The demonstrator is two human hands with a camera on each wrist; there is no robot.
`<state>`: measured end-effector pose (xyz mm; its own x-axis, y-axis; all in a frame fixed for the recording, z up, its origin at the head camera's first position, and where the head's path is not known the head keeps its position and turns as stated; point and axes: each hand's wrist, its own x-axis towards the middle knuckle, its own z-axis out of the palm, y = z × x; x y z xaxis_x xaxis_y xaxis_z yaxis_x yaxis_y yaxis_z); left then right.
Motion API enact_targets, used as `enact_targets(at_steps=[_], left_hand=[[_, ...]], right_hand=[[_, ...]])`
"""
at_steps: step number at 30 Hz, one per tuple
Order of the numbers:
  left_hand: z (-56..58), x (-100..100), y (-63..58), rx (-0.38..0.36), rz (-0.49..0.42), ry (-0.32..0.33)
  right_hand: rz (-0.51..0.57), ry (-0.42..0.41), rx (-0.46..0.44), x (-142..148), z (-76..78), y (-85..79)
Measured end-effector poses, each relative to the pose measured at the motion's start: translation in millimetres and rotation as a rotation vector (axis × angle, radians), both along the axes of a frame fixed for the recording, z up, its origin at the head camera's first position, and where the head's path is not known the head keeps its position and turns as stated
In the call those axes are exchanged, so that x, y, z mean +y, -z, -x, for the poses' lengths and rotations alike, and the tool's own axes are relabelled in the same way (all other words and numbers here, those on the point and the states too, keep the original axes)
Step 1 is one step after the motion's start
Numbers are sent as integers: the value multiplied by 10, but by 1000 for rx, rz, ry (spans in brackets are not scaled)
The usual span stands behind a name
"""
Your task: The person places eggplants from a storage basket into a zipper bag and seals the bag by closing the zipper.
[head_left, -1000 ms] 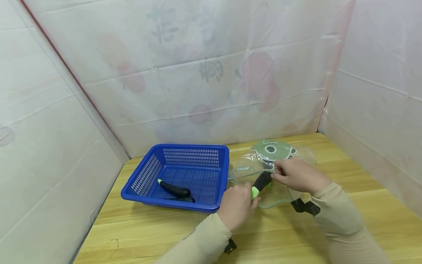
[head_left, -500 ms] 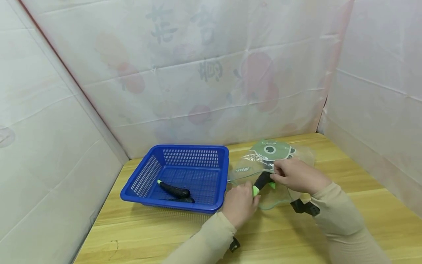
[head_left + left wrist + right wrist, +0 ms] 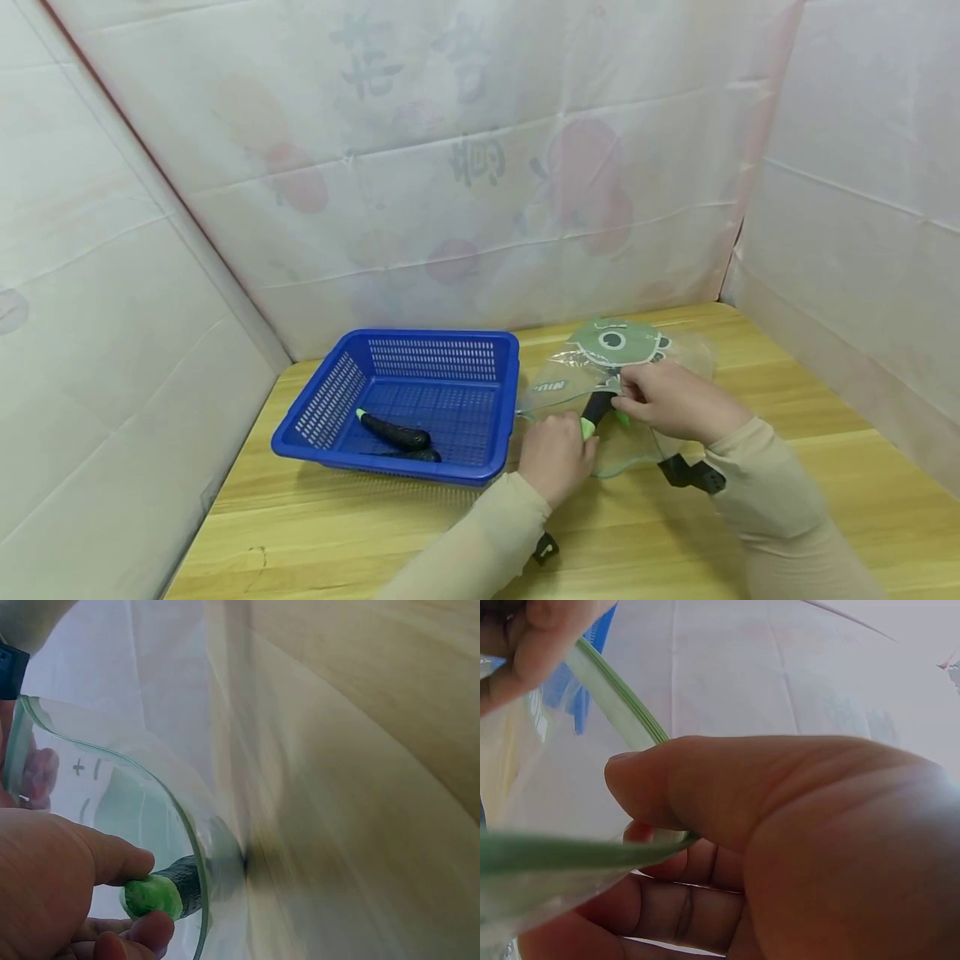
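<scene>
My left hand (image 3: pixel 557 458) pinches a dark eggplant by its bright green stem end, thumb on one side and fingers on the other. In the left wrist view the eggplant (image 3: pixel 189 885) points through the mouth of a clear zip bag, its dark body beyond the green-edged rim. The bag (image 3: pixel 626 342), printed with a green cartoon face, lies on the table. My right hand (image 3: pixel 675 400) pinches the bag's edge between thumb and fingers. In the right wrist view the green zip strip (image 3: pixel 622 694) runs into that grip, spread apart from the other edge.
Left of the bag stands a blue perforated basket (image 3: pixel 517 367) with two more dark eggplants (image 3: pixel 393 431) inside. Both share the wooden table (image 3: pixel 360 542). Light printed sheets (image 3: pixel 480 208) rise behind it and at both sides.
The left hand has shifted a little right and away from the body, moving the eggplant farther toward the bag. The right hand stays nearly in place on the bag's edge.
</scene>
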<state>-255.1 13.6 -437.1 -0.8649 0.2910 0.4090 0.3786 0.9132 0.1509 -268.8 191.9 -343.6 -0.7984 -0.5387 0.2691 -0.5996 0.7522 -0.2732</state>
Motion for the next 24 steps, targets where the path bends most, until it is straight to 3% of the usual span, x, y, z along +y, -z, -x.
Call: enact_targets(at_steps=[9,24], left_hand=[[122,84,38,-10,-66,-29],[244,134,43,-162,-154,-25]], right_hand=[[-3,-3,13,-12,-11,-12],[-6,-10,15,-31,14,7]])
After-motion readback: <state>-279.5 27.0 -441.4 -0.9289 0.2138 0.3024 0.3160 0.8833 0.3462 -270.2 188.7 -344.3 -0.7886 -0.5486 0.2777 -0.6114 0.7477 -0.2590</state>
